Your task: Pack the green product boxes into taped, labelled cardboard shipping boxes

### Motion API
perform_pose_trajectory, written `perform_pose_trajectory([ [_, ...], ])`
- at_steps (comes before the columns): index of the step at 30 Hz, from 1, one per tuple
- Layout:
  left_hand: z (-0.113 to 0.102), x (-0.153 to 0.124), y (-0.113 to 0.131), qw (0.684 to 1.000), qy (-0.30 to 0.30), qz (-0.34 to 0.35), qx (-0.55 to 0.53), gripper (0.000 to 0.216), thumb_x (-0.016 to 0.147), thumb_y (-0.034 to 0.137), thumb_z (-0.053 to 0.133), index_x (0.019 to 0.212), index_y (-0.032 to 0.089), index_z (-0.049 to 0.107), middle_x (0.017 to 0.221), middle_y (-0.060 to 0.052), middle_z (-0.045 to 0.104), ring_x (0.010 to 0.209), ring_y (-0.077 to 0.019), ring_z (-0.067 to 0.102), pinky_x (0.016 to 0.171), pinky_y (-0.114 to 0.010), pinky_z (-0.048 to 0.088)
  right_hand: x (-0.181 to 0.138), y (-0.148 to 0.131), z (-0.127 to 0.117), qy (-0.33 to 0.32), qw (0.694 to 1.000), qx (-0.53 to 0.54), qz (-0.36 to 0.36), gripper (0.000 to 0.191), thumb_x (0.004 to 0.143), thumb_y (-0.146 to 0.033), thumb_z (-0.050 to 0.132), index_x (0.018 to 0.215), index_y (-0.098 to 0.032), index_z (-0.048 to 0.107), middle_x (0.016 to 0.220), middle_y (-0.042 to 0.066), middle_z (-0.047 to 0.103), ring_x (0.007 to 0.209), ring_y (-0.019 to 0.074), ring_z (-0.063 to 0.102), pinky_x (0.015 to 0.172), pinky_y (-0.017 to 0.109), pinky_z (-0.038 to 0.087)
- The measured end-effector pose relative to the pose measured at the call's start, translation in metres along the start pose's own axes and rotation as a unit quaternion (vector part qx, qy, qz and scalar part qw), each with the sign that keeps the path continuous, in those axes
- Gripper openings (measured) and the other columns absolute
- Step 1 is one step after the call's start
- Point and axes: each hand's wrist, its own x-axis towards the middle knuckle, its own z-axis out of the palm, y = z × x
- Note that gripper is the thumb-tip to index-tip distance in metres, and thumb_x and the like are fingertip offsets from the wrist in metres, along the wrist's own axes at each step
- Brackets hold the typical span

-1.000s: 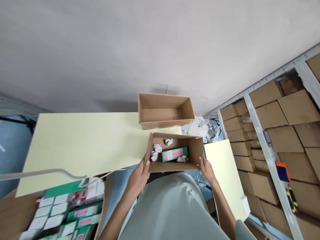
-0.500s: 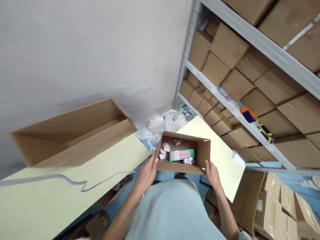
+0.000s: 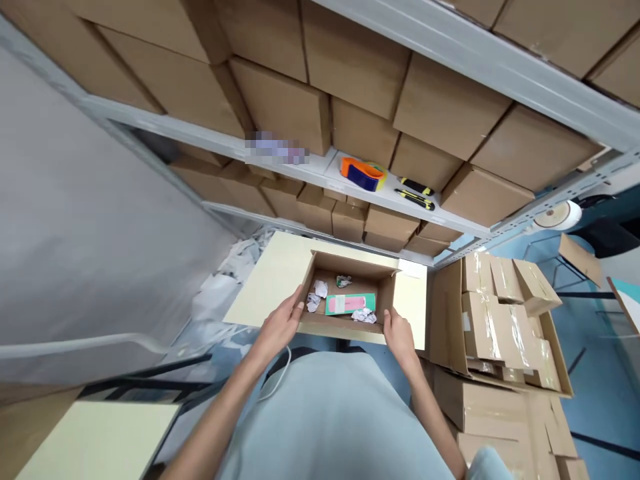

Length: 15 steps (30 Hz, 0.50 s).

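Note:
Between my two hands is an open cardboard box, held over or on the pale yellow table; I cannot tell whether it rests there. My left hand grips the box's left end, thumb over the rim. On the right end, my right hand does the same. Inside lies a green box with a pink picture. Crumpled paper balls lie around it: a pair at the left, one at the back and one at the front right.
Metal shelving full of cardboard boxes stands behind the table. On a shelf lie tape rolls and box cutters. A large carton of taped boxes stands at right. Another table is at lower left, scrap paper on the floor.
My view has turned right, towards the shelving. The cardboard box has come round with both hands still on it and is now in front of the table by the shelves.

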Motion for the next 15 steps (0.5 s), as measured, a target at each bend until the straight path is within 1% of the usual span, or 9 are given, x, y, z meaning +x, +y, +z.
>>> perform_pose_trajectory([
  [2, 0.006, 0.017, 0.015, 0.999, -0.022, 0.016, 0.023, 0.07, 0.105, 0.046, 0.037, 0.167, 0.018, 0.053, 0.169, -0.007, 0.057, 0.158, -0.0276, 0.053, 0.134, -0.043, 0.039, 0.005, 0.003, -0.002, -0.005, 1.0, -0.018, 0.012, 0.051, 0.119, -0.038, 0.032, 0.148, -0.011, 0.063, 0.113, 0.021, 0.084, 0.111, 0.0332, 0.082, 0.09, 0.034, 0.053],
  [4, 0.01, 0.033, 0.025, 0.998, -0.038, 0.034, 0.042, 0.07, 0.105, 0.044, 0.037, 0.168, 0.017, 0.051, 0.17, -0.008, 0.056, 0.158, -0.0275, 0.053, 0.134, -0.043, 0.039, 0.008, 0.003, -0.002, -0.01, 1.0, -0.023, 0.01, 0.051, 0.119, -0.038, 0.032, 0.156, -0.014, 0.06, 0.115, 0.019, 0.085, 0.111, 0.0328, 0.082, 0.09, 0.034, 0.054],
  [6, 0.012, 0.048, 0.029, 0.996, -0.041, 0.053, 0.056, 0.07, 0.105, 0.042, 0.037, 0.169, 0.018, 0.05, 0.171, -0.007, 0.055, 0.159, -0.0269, 0.052, 0.134, -0.043, 0.038, 0.009, 0.001, -0.001, -0.008, 1.0, -0.021, 0.0, 0.049, 0.119, -0.035, 0.033, 0.157, -0.02, 0.061, 0.116, 0.016, 0.086, 0.11, 0.0316, 0.082, 0.091, 0.034, 0.054],
  [8, 0.012, 0.06, 0.028, 0.995, -0.036, 0.069, 0.064, 0.07, 0.104, 0.042, 0.038, 0.169, 0.019, 0.051, 0.172, -0.007, 0.053, 0.16, -0.0266, 0.05, 0.135, -0.043, 0.038, 0.009, -0.002, 0.001, -0.004, 1.0, -0.002, -0.006, 0.047, 0.118, -0.037, 0.038, 0.153, -0.025, 0.067, 0.117, 0.014, 0.086, 0.11, 0.0312, 0.083, 0.091, 0.034, 0.056],
  [9, 0.011, 0.064, 0.026, 0.994, -0.035, 0.076, 0.064, 0.07, 0.103, 0.042, 0.038, 0.168, 0.019, 0.051, 0.173, -0.008, 0.052, 0.161, -0.0268, 0.049, 0.135, -0.043, 0.038, 0.009, -0.003, 0.002, -0.001, 1.0, 0.015, -0.008, 0.045, 0.117, -0.04, 0.042, 0.15, -0.026, 0.07, 0.119, 0.014, 0.086, 0.112, 0.0316, 0.083, 0.092, 0.034, 0.056],
  [11, 0.007, 0.068, 0.022, 0.993, -0.037, 0.094, 0.06, 0.071, 0.103, 0.044, 0.039, 0.168, 0.018, 0.052, 0.174, -0.008, 0.05, 0.161, -0.0277, 0.049, 0.134, -0.044, 0.038, 0.009, -0.005, 0.004, 0.006, 0.998, 0.058, -0.012, 0.046, 0.113, -0.051, 0.053, 0.146, -0.027, 0.073, 0.13, 0.013, 0.083, 0.121, 0.0333, 0.08, 0.098, 0.037, 0.058],
  [13, 0.002, 0.066, 0.016, 0.992, -0.043, 0.105, 0.05, 0.071, 0.103, 0.045, 0.038, 0.167, 0.02, 0.053, 0.172, -0.007, 0.053, 0.16, -0.0279, 0.051, 0.133, -0.045, 0.04, 0.009, -0.005, 0.007, 0.001, 0.995, 0.1, -0.014, 0.054, 0.105, -0.058, 0.066, 0.149, -0.027, 0.072, 0.145, 0.012, 0.077, 0.135, 0.0345, 0.074, 0.108, 0.04, 0.057],
  [15, -0.003, 0.06, 0.01, 0.993, -0.05, 0.102, 0.041, 0.069, 0.104, 0.045, 0.038, 0.168, 0.022, 0.053, 0.168, -0.005, 0.058, 0.157, -0.0278, 0.055, 0.132, -0.045, 0.042, 0.01, -0.004, 0.01, -0.021, 0.992, 0.125, -0.018, 0.068, 0.094, -0.057, 0.081, 0.153, -0.027, 0.068, 0.156, 0.01, 0.07, 0.145, 0.0347, 0.067, 0.117, 0.042, 0.054],
])
